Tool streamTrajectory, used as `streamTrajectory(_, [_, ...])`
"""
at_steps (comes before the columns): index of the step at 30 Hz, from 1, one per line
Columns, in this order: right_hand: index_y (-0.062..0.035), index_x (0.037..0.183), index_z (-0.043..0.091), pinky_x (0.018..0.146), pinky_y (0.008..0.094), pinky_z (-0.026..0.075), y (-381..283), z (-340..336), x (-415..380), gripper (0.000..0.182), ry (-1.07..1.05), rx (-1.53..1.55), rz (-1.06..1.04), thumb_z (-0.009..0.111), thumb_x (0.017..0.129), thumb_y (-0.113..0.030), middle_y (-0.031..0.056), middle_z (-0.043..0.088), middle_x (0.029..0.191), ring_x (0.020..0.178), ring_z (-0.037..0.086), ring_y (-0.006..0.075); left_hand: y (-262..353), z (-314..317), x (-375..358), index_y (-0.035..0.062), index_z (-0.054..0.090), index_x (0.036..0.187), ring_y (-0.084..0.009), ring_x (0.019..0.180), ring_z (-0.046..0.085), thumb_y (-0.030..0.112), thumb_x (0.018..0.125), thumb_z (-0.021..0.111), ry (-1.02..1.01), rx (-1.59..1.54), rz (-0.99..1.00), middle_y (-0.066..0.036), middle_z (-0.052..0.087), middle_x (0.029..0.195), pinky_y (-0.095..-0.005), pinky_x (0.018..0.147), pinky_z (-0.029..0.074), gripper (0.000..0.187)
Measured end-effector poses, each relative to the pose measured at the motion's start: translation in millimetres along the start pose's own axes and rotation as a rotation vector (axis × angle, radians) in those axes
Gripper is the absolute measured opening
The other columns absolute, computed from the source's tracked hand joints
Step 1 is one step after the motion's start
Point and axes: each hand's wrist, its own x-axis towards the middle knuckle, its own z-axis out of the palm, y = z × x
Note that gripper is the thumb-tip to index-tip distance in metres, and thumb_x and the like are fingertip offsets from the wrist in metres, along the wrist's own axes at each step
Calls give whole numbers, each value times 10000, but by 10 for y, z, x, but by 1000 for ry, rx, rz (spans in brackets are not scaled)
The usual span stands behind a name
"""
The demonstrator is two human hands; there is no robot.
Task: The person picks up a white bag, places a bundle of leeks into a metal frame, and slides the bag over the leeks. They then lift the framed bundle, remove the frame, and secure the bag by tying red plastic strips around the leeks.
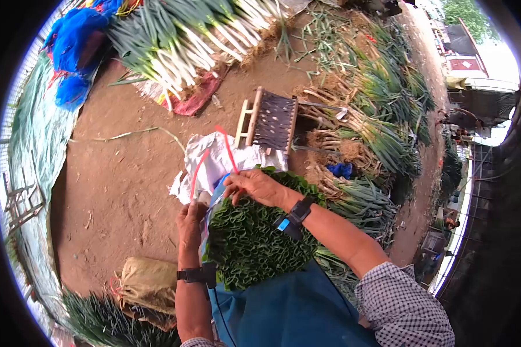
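A large bundle of dark green leaves with cut, folded ends (257,240) stands against the blue apron (289,306). At its far left edge my left hand (190,222) pinches a red tie strip (198,172), whose free end points up and away. My right hand (260,186) rests over the bundle's far edge, its fingers closed on another length of red strip, with the end sticking out past them. Whether both lengths belong to one strip is hidden. White sacking (252,157) lies just beyond the hands.
A small woven-seat stool (275,121) lies beyond the bundle. Leeks with white stalks (182,55) are piled at the top, and more leeks (382,133) on the right. A tan sack (149,283) sits at lower left, near a green tarp (37,150).
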Motion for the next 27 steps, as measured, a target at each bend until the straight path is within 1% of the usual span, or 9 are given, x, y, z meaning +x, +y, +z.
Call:
streamTrajectory(3, [0, 1075, 640, 728, 281, 544, 3, 98, -16, 318, 33, -101, 3, 509, 1005, -281, 91, 680, 919, 804, 655, 156, 32, 53, -350, -23, 657, 943, -125, 795, 629, 236, 972, 575, 109, 1, 39, -75, 689, 873, -274, 782, 501, 274])
streamTrajectory(6, [-3, 1014, 666, 696, 303, 529, 76, 311, 38, 306, -9, -645, -73, 535, 988, -278, 69, 696, 830, 779, 669, 158, -63, 189, -610, 2, 665, 977, -88, 864, 591, 183, 988, 549, 104, 101, 154, -18, 667, 920, -231, 808, 458, 215])
streamTrajectory(9, [-28, 984, 680, 696, 337, 512, 132, 658, 25, 277, -135, -893, -193, 548, 970, -272, 96, 689, 783, 768, 674, 215, -171, 318, -697, -3, 650, 976, -78, 850, 560, 186, 990, 551, 185, 355, 312, -1, 628, 906, -228, 793, 439, 214])
streamTrajectory(11, [-46, 1087, 650, 751, 398, 478, 327, 684, 108, 318, -246, -1036, -288, 500, 972, -302, 179, 629, 847, 819, 610, 348, -149, 340, -786, -2, 631, 962, -83, 801, 530, 121, 985, 520, 228, 424, 358, 7, 595, 877, -230, 742, 434, 167])
streamTrajectory(13, [-71, 953, 626, 648, 425, 471, 633, 610, 227, 266, -286, -1236, -531, 473, 962, -288, 183, 576, 770, 724, 590, 365, -359, 57, -744, 11, 613, 944, -98, 784, 512, 65, 971, 477, 178, 595, 334, -1, 588, 884, -248, 701, 436, 148])
streamTrajectory(16, [-34, 824, 552, 592, 429, 448, 605, 776, 184, 221, -117, -1042, -461, 516, 906, -236, 201, 564, 720, 650, 579, 365, -271, 192, -757, -31, 560, 1046, -137, 897, 509, 79, 965, 469, 32, 363, 480, -56, 566, 985, -272, 781, 442, 164])
streamTrajectory(17, [-67, 978, 598, 555, 436, 460, 717, 801, 250, 193, -42, -1056, -574, 566, 864, -220, 194, 592, 730, 652, 583, 382, -202, 171, -793, -33, 554, 1126, -151, 943, 509, 109, 980, 455, 20, 331, 457, -82, 572, 1062, -283, 834, 440, 226])
streamTrajectory(21, [-5, 777, 593, 532, 346, 436, 739, 937, 150, 258, 92, -636, -395, 581, 921, -219, 81, 570, 619, 576, 553, 186, -119, 57, -774, -100, 573, 1171, -202, 989, 569, 222, 988, 520, 219, 623, 244, -161, 627, 1086, -310, 898, 440, 373])
streamTrajectory(27, [12, 787, 628, 595, 279, 451, 268, 1233, -495, 279, 222, -294, -391, 590, 944, -216, 32, 619, 676, 659, 548, 66, -155, 351, -929, -84, 570, 1222, -247, 1029, 605, 194, 983, 533, 143, 653, 529, -190, 629, 1189, -352, 929, 455, 368])
